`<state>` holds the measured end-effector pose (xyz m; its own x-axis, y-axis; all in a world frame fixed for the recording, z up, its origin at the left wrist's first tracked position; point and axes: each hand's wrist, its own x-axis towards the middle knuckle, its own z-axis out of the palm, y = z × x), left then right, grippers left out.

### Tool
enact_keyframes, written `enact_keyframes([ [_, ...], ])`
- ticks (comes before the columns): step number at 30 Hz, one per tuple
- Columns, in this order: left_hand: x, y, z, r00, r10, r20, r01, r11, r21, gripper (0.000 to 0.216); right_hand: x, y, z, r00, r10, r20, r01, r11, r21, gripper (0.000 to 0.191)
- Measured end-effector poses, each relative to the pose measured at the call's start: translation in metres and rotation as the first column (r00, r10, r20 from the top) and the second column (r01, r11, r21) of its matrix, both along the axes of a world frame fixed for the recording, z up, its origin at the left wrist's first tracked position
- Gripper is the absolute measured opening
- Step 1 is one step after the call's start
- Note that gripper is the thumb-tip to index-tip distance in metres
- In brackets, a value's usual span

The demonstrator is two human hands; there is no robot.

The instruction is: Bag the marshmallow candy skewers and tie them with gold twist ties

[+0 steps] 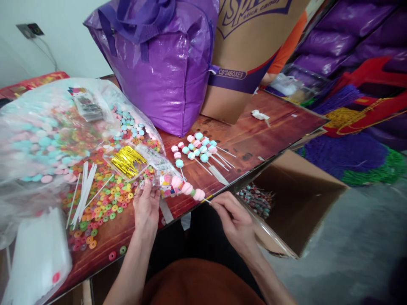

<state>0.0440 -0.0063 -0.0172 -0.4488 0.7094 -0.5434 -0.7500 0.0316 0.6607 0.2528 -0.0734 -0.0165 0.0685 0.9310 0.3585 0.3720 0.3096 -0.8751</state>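
My right hand (pixel 234 218) pinches the white stick of a candy skewer (pixel 187 187), which carries pink candies with a bit of green between them. The skewer points left, against a small printed clear wrapper (pixel 168 186). My left hand (pixel 146 203) holds that wrapper between thumb and fingers; I cannot tell how far the candy is inside it. Just beyond are more printed wrappers (pixel 149 154) and a clear tray of gold twist ties (pixel 127 162). Several finished pink and blue candy skewers (pixel 200 148) lie on the table behind the wrapper.
Loose ring candies (pixel 108 203), white sticks (pixel 84 190) and a big clear bag of candies (pixel 34 135) cover the left of the table. A purple bag (pixel 152 76) and a carton (pixel 232 63) stand behind. An open box (pixel 295 212) with skewers stands below right.
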Motion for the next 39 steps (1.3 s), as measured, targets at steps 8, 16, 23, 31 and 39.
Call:
enact_keyframes([
  [8, -0.008, -0.001, -0.004, 0.992, -0.108, -0.064, 0.112, 0.992, 0.062, 0.04, 0.015, 0.006, 0.003, 0.985, 0.131, 0.109, -0.124, 0.99, -0.065, 0.019],
  [16, -0.005, -0.004, 0.001, 0.928, -0.238, -0.286, 0.278, 0.955, 0.108, 0.042, 0.016, 0.009, 0.01, 0.976, 0.193, 0.103, -0.183, 0.978, -0.104, 0.022],
  [23, 0.002, -0.006, -0.004, 0.942, -0.146, -0.302, 0.203, 0.965, 0.164, 0.037, -0.001, 0.006, -0.001, 0.983, 0.153, 0.099, -0.142, 0.984, -0.106, 0.022],
  [31, 0.004, -0.009, 0.0, 0.944, -0.218, -0.247, 0.258, 0.955, 0.145, 0.039, -0.009, 0.007, -0.003, 0.981, 0.13, 0.146, -0.119, 0.989, -0.082, 0.019],
  [39, 0.016, -0.018, -0.004, 0.933, -0.263, -0.245, 0.302, 0.943, 0.137, 0.035, -0.023, 0.005, -0.008, 0.974, 0.102, 0.204, -0.092, 0.994, -0.057, 0.022],
])
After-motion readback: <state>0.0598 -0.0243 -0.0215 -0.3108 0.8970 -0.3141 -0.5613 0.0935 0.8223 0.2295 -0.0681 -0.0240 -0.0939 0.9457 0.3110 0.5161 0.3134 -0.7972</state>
